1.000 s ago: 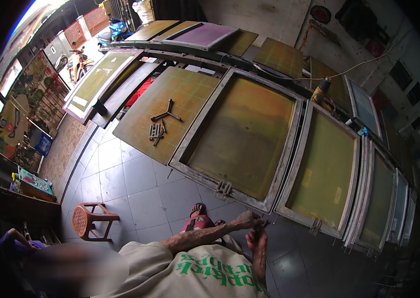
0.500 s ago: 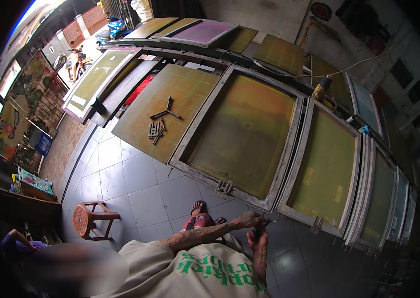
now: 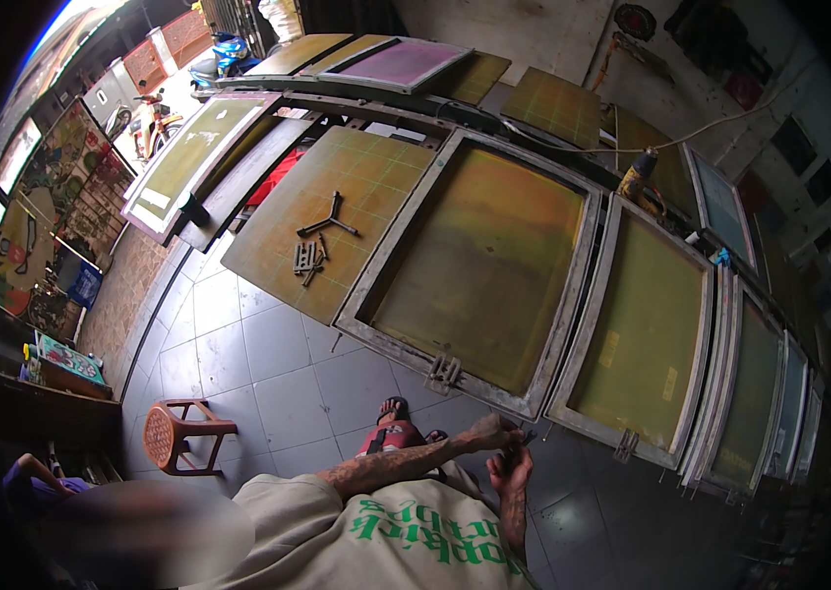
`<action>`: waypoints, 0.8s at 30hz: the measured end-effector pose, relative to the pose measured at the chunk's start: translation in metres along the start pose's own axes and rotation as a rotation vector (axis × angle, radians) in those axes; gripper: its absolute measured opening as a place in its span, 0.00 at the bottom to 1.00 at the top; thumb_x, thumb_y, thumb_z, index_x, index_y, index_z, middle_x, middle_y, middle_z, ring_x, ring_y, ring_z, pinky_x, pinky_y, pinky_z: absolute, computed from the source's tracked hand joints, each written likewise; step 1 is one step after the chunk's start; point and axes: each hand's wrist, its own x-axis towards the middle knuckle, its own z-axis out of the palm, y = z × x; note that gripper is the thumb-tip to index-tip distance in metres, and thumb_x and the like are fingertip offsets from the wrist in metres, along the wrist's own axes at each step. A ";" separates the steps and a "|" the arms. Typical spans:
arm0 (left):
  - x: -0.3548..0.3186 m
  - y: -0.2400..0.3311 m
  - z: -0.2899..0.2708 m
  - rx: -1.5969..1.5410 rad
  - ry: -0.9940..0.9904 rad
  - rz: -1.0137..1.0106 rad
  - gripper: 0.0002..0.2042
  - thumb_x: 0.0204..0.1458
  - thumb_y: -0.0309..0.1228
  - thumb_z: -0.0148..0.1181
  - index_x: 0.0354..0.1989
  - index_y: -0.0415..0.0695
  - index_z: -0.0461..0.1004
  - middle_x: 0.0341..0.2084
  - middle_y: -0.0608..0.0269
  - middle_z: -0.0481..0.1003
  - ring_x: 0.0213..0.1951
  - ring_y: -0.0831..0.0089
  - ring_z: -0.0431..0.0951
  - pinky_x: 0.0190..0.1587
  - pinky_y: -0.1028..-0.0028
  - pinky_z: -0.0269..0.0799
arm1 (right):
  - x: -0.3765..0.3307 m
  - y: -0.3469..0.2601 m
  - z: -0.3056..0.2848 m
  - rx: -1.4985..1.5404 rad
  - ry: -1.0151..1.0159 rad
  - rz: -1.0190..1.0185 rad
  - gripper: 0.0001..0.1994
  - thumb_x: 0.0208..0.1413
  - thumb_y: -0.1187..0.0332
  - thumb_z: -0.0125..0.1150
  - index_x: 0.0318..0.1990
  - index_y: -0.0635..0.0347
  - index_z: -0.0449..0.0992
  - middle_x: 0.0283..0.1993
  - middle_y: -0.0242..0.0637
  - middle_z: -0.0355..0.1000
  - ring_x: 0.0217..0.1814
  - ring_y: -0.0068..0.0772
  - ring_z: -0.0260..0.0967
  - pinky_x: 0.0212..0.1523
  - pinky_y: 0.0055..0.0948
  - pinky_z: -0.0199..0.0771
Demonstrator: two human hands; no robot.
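By framed screens (image 3: 479,275), left hand (image 3: 492,434), right hand (image 3: 509,473) together, pinching small dark piece (image 3: 531,437)

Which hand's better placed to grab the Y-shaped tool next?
Left, probably: the Y-shaped tool lies to the left, and the left hand sits nearer it; the right hand is lower, farther right.

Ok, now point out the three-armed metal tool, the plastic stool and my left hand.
Three-armed metal tool (image 3: 333,223): head view, on the hub where its arms meet.
Plastic stool (image 3: 162,439): head view, on its seat.
Left hand (image 3: 490,433): head view, on its back.
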 end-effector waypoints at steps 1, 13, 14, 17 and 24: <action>0.000 0.000 0.000 -0.009 -0.010 0.037 0.21 0.54 0.49 0.65 0.36 0.40 0.84 0.28 0.56 0.83 0.32 0.66 0.84 0.36 0.70 0.77 | 0.000 0.001 0.000 -0.015 0.036 -0.010 0.12 0.66 0.54 0.44 0.45 0.44 0.74 0.36 0.21 0.73 0.14 0.22 0.43 0.21 0.28 0.49; 0.002 -0.007 0.002 0.209 -0.008 0.074 0.21 0.58 0.47 0.56 0.40 0.39 0.82 0.31 0.54 0.83 0.36 0.64 0.83 0.42 0.65 0.75 | -0.007 0.001 0.006 -0.064 0.001 -0.093 0.08 0.66 0.60 0.50 0.47 0.45 0.74 0.40 0.21 0.73 0.17 0.18 0.46 0.21 0.24 0.51; 0.003 -0.007 0.002 0.126 -0.066 0.039 0.21 0.59 0.48 0.56 0.42 0.39 0.81 0.34 0.53 0.82 0.39 0.64 0.82 0.45 0.65 0.74 | -0.015 -0.004 0.021 -0.027 -0.003 -0.080 0.08 0.66 0.60 0.51 0.47 0.45 0.74 0.40 0.20 0.74 0.17 0.18 0.46 0.21 0.24 0.51; 0.003 -0.012 0.003 -0.042 -0.176 -0.014 0.23 0.60 0.50 0.56 0.46 0.39 0.80 0.39 0.51 0.81 0.45 0.64 0.81 0.49 0.64 0.72 | -0.019 -0.003 0.025 -0.064 0.121 -0.038 0.08 0.67 0.60 0.49 0.46 0.43 0.75 0.36 0.17 0.72 0.16 0.17 0.44 0.21 0.23 0.50; -0.007 -0.001 0.005 0.196 0.174 0.011 0.23 0.54 0.52 0.64 0.41 0.41 0.83 0.32 0.53 0.83 0.37 0.66 0.84 0.42 0.67 0.76 | 0.004 0.009 -0.009 -0.139 0.207 -0.108 0.07 0.65 0.60 0.54 0.47 0.41 0.75 0.41 0.14 0.73 0.17 0.14 0.44 0.23 0.22 0.51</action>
